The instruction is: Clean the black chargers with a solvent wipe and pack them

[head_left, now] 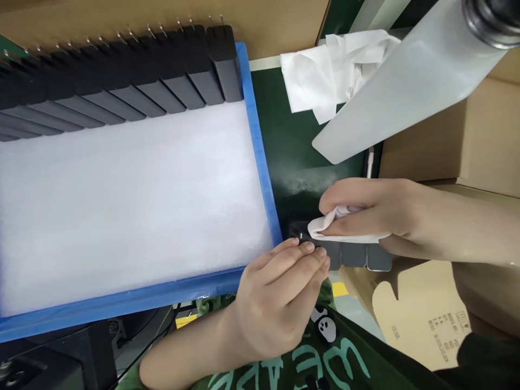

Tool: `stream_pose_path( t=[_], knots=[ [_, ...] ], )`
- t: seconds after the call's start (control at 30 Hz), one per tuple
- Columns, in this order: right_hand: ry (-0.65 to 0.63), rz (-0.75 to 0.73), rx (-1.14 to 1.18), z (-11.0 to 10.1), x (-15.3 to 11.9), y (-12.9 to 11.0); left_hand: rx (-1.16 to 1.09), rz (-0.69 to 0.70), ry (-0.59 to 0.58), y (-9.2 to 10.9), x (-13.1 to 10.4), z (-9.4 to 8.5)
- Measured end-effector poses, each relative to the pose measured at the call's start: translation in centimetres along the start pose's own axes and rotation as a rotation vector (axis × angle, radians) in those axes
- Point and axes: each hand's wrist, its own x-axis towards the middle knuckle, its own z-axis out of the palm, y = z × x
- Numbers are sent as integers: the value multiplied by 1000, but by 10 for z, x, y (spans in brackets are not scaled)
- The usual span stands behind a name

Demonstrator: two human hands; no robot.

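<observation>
My right hand [382, 211] pinches a folded white cloth [345, 237] between thumb and fingers. The cloth rests on a row of dark grey rectangular blocks [353, 255] at the front edge of the green table. My left hand [284, 298] reaches in from below, its fingers pressed together over the left end of this row, at a block whose black end [299, 229] shows a small bright metal spot. My left fingertips hide part of that block, and my right hand and the cloth cover much of the others.
A blue-edged tray [262, 157] with a white lining lies to the left; along its far side stand several grey blocks [225, 70] with black, pinned ends. Crumpled white cloths [337, 70] and a translucent bottle [398, 81] are at the back right. Cardboard boxes [422, 314] flank the right side.
</observation>
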Motion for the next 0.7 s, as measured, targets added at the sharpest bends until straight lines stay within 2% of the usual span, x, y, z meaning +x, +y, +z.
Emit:
stream_pose_path(
  t=[0.1, 0.17, 0.27, 0.43, 0.57, 0.63, 0.7],
  knots=[
    [-92, -52, 176, -1, -3, 6, 4, -1, 0, 1, -1, 2],
    [-96, -23, 255, -2, -5, 9, 9, -7, 11, 1, -1, 2],
    [-81, 13, 272, -7, -12, 11, 18, -2, 28, 1, -1, 1],
    [-75, 29, 273, -14, -18, 6, 2, 16, -11, -3, -2, -2],
    [67, 21, 388, -4, 2, 1, -28, 7, -89, -5, -2, -4],
    [52, -18, 412, 5, 15, 1, -43, -7, -94, -4, -1, -4],
    [-30, -49, 416, 12, 24, 4, -47, -19, -71, -3, 1, -5]
  ],
)
